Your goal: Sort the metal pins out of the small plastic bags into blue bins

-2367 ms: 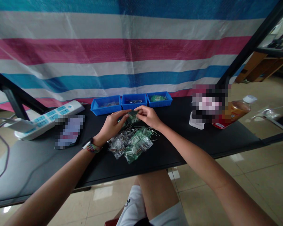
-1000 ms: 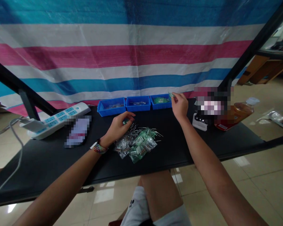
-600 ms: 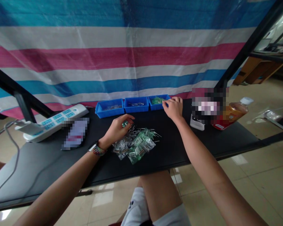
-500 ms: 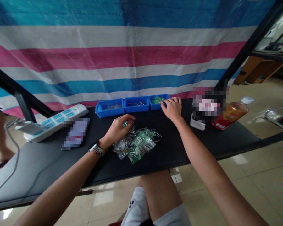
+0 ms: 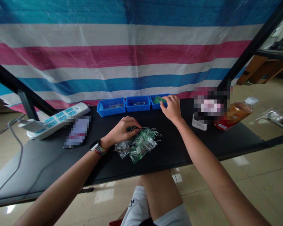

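Observation:
My left hand [image 5: 122, 131] is closed, its fingers curled at the upper left side of a pile of small clear bags [image 5: 142, 144] with green and metal pieces. A dark, greenish bit shows under those fingers, too small to name. My right hand [image 5: 171, 108] reaches to the right blue bin [image 5: 156, 106], thumb apart from the fingers and tips at its edge. Small green pieces [image 5: 158, 99] lie in that bin. Thin metal pins [image 5: 138, 103] lie in the middle blue bin [image 5: 138, 108], and small clear or greyish pieces in the left blue bin [image 5: 112, 111].
A white power strip [image 5: 61, 119] with a plugged-in adapter stands at the left, beside a blurred-out flat item [image 5: 78, 131]. On the right are a white object [image 5: 199, 123], another blurred-out item and a drink bottle [image 5: 237, 114]. A striped sheet [image 5: 132, 56] hangs behind the black table.
My left hand has shifted slightly right and down, its fingers now over the top of the pile. My right hand stays at the right bin. The view has moved a little.

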Motion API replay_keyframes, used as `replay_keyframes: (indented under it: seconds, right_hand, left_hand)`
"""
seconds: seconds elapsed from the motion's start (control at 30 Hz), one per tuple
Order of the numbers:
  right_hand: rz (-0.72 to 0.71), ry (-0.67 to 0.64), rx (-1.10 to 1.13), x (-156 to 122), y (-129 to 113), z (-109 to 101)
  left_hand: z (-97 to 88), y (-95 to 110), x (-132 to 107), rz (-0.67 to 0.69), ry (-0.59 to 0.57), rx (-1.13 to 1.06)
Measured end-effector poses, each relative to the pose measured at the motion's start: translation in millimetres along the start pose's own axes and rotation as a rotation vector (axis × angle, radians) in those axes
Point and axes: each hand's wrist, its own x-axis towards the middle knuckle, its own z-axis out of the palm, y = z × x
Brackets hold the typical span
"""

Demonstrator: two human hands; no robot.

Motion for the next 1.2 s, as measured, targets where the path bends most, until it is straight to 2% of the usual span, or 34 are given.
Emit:
replay_keyframes:
  seconds: [0.07,0.13,0.2,0.27,0.37,0.5,0.6,0.87,1.07,1.2]
  right_hand:
    - [-0.037,-0.138,0.197,-3.7,-17.6,-6.9]
    - [-0.089,-0.416,0.442,-10.3,-35.6,-10.7]
    - [-0.136,-0.615,0.583,-17.4,-50.4,-10.5]
    - [-0.177,-0.728,0.643,-22.5,-59.7,-7.8]
    - [-0.179,-0.81,0.671,-24.7,-64.3,-4.4]
    - [-0.164,-0.845,0.713,-23.4,-63.7,-4.7]
    - [-0.129,-0.818,0.784,-21.4,-62.2,-5.5]
    - [0.121,-0.697,1.07,-12.5,-54.6,-6.8]
    - [0.244,-0.563,1.218,-16.0,-65.9,-5.5]
    - [0.314,-0.548,1.266,-20.5,-73.6,-0.2]
  left_hand:
    - [1.2,1.0,-0.2,-0.001,-0.021,0.006]
    - [2.7,-0.1,-0.7,-0.012,-0.034,0.017]
    - [3.6,-2.9,-1.3,-0.024,-0.044,0.019]
    - [3.9,-5.9,-1.7,-0.038,-0.054,0.014]
    - [3.8,-8.5,-2.0,-0.055,-0.052,0.016]
    - [3.5,-8.5,-1.9,-0.045,-0.051,0.032]
    - [3.8,-8.4,-1.8,-0.056,-0.048,0.033]
    - [4.9,-7.7,-0.5,-0.059,-0.024,0.015]
    - [3.6,-7.2,1.3,-0.124,0.084,-0.05]
    - [1.0,-6.5,1.2,-0.211,0.158,-0.112]
